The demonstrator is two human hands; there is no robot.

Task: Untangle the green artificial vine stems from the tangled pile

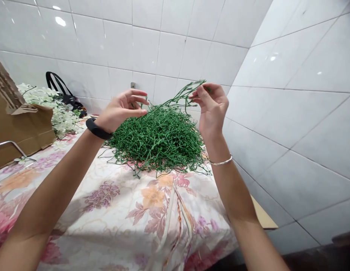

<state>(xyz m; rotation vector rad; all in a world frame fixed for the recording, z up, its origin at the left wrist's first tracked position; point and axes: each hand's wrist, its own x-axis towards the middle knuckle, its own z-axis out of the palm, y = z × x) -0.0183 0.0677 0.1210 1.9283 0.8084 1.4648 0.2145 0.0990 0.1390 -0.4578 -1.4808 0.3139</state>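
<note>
The heap of green stems (pixel 155 131) lay at twelve o'clock ahead of you on the cloth-covered surface (pixel 115 214), and a loose green sprig (pixel 179 97) slanted above it towards two o'clock. Your right hand (pixel 212 107), at two o'clock from the heap, pinched the sprig's far end between thumb and fingers. Your left hand (pixel 121 107), at ten o'clock, stood part-wide, thumb apart from the index finger with green showing in the gap; whether it gripped a stem, I could not tell. Teasing the sprig free seemed to want a light pinch near its firm end, a slow lift towards one o'clock and the other hand steadying the tangle, since a hard tug might have snagged the forked tips. As for numbers, there were two hands, one heap and one raised sprig; the stems overlapped too much to count, in the heap and in the sprig alike. Towards nine and ten o'clock you had one cardboard box (pixel 28 130), one bent metal wire (pixel 11 142), one black bag (pixel 73 101) and one mass of white flowers (pixel 62 118), its blossoms too crowded to number.
</note>
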